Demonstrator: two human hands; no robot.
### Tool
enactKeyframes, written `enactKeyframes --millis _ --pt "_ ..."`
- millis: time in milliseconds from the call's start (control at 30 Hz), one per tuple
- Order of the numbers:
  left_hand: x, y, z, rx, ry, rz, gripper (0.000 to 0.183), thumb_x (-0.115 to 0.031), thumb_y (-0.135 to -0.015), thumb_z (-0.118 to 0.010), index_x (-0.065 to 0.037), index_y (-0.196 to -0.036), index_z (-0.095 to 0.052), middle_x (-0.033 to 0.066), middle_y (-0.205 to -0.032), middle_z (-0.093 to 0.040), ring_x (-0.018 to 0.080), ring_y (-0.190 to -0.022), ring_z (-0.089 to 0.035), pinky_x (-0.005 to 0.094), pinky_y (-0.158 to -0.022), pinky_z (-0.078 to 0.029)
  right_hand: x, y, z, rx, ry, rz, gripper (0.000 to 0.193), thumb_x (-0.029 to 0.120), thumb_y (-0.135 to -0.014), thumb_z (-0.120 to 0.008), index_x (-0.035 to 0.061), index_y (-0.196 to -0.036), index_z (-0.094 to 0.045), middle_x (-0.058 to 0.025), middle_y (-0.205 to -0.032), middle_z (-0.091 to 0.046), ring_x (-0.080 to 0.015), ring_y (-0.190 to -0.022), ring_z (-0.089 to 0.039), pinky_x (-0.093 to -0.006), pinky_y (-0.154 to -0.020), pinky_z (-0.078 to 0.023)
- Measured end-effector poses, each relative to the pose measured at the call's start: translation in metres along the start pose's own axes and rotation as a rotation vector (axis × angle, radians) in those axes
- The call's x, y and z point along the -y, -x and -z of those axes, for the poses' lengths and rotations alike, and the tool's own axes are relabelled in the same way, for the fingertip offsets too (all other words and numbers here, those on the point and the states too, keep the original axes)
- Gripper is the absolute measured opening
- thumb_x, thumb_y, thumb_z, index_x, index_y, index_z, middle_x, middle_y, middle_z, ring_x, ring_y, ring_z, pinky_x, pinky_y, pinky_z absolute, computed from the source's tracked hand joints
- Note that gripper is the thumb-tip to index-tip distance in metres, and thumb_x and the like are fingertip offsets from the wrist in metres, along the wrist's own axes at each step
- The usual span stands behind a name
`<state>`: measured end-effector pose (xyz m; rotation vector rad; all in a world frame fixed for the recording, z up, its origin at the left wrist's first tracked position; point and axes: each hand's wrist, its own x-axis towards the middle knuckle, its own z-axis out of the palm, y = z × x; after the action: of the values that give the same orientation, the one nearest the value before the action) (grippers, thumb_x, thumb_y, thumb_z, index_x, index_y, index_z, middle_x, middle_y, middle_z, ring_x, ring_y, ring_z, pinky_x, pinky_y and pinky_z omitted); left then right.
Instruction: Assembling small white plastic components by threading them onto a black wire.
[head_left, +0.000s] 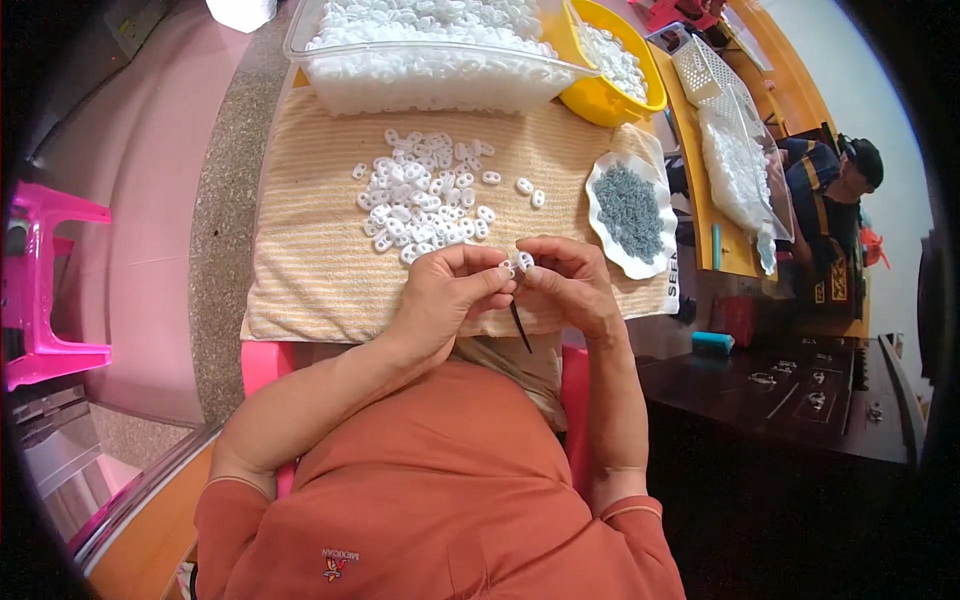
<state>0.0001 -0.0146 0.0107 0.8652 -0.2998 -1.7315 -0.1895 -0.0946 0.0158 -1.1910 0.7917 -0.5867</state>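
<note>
My left hand (445,295) and my right hand (578,288) meet at the table's near edge. The right thumb and fingers pinch a white oval plastic piece with two holes (525,261). Between my left thumb and forefinger is a smaller whitish piece (508,267), too small to name. Below the fingertips hangs a thin black pointed strip (520,328); which hand holds it I cannot tell. A loose pile of white two-hole pieces (425,195) lies just beyond my hands. To their right, a white scalloped dish (650,268) holds many small grey pieces (630,215).
A striped towel (310,255) covers the table. At its far side stand a clear bin (430,85) of white pieces and a yellow basin (600,108). Right, another person (815,185) sits by a neighbouring table (735,250). Pink stools (60,285) stand at left.
</note>
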Motion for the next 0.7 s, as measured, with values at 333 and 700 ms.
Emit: enactKeyframes --millis 333,700 --pt "0.0014 -0.0016 0.0006 0.002 -0.007 -0.006 0.015 -0.005 -0.088 -0.065 0.0 -0.101 -0.062 0.0081 -0.089 -0.067 0.0117 -0.077 -0.066 0.0226 -0.069 -0.057 0.0032 0.0025 -0.0028 0.003 -0.041 0.009 0.03 -0.002 -0.086 -0.064 -0.0052 -0.116 -0.06 -0.0121 -0.1 -0.068 -0.0165 -0.089 -0.066 -0.0281 -0.08 -0.055" --pt "-0.0005 -0.001 0.0003 -0.007 -0.019 0.033 0.014 -0.005 -0.089 -0.064 0.0 -0.102 -0.062 0.0073 -0.09 -0.067 0.0119 -0.078 -0.066 0.0234 -0.071 -0.057 0.0031 0.0025 -0.0034 -0.025 -0.045 0.01 0.031 0.0 -0.086 -0.065 -0.0067 -0.115 -0.06 -0.0126 -0.098 -0.068 -0.0183 -0.086 -0.067 -0.0294 -0.077 -0.056"
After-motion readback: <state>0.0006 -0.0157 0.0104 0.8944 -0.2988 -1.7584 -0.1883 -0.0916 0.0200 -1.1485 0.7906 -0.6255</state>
